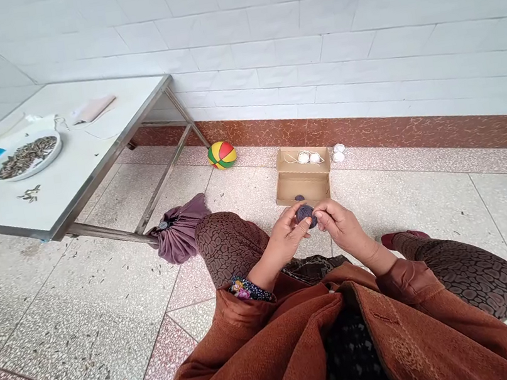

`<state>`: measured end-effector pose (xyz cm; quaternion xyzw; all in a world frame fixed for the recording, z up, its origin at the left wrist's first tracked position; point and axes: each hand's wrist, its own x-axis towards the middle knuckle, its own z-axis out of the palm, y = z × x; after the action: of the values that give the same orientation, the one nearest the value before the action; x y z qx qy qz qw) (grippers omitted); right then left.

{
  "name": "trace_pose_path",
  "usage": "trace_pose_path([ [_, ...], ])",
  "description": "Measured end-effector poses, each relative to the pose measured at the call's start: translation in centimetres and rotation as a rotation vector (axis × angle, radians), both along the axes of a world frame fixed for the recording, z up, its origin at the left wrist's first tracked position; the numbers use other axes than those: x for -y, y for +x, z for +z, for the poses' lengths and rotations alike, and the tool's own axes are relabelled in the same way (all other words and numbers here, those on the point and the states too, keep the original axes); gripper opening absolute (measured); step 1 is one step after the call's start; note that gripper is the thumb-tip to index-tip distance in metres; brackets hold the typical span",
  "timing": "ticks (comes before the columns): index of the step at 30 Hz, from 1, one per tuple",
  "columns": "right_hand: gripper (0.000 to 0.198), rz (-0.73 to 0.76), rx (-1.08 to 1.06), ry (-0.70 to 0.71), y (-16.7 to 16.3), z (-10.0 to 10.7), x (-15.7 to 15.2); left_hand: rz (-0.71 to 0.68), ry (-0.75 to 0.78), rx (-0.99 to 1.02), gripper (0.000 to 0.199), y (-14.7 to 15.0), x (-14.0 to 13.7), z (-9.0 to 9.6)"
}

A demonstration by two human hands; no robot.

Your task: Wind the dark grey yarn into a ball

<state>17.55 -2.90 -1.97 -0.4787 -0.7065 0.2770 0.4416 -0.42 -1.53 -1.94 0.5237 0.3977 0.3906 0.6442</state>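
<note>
My left hand (288, 233) is wrapped round a small dark grey-purple ball of yarn (305, 214), held in front of my lap. At the ball's right side, my right hand (340, 223) pinches the yarn between thumb and fingertips; the strand itself is too small to make out. Just beyond my hands an open cardboard box (304, 183) rests on the floor. Another dark ball (299, 198) shows at its near side, partly hidden. White balls of yarn (304, 157) with loose strands lie in the box's far part.
More white balls (338, 153) lie right of the box by the wall. A striped toy ball (222, 155) sits near a table leg. A purple cloth bundle (178, 230) is beside my knee. On the left table (87, 158) stands a plate of seeds or husks (57, 152).
</note>
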Motion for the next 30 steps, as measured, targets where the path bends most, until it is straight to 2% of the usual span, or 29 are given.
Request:
trace_pose_path([
  [5, 0.024, -0.016, -0.049, 0.011, 0.1, 0.1, 0.5, -0.005, -0.110, 0.220, 0.052, 0.3, 0.2, 0.1],
  [12, 0.026, 0.109, 0.005, 0.169, 0.3, 1.1, 1.4, 0.187, -0.302, 0.459, 0.038, 0.4, -0.2, 1.1],
  [18, 0.025, 0.028, 0.028, 0.176, 1.0, 0.9, 1.8, 0.226, -0.439, 0.613, 0.035, 0.0, -0.5, 1.7],
  [21, 0.024, 0.032, 0.038, 0.211, 0.9, 1.2, 1.9, 0.193, -0.403, 0.563, 0.040, -0.1, -0.3, 1.8],
  [24, 0.025, 0.032, 0.048, 0.257, 0.8, 1.7, 1.7, 0.096, -0.303, 0.464, 0.049, -0.2, 0.0, 1.6],
  [30, 0.024, 0.009, 0.084, 0.206, 0.9, 2.8, 0.1, -0.117, -0.024, 0.111, 0.056, -0.4, 0.5, 1.1],
])
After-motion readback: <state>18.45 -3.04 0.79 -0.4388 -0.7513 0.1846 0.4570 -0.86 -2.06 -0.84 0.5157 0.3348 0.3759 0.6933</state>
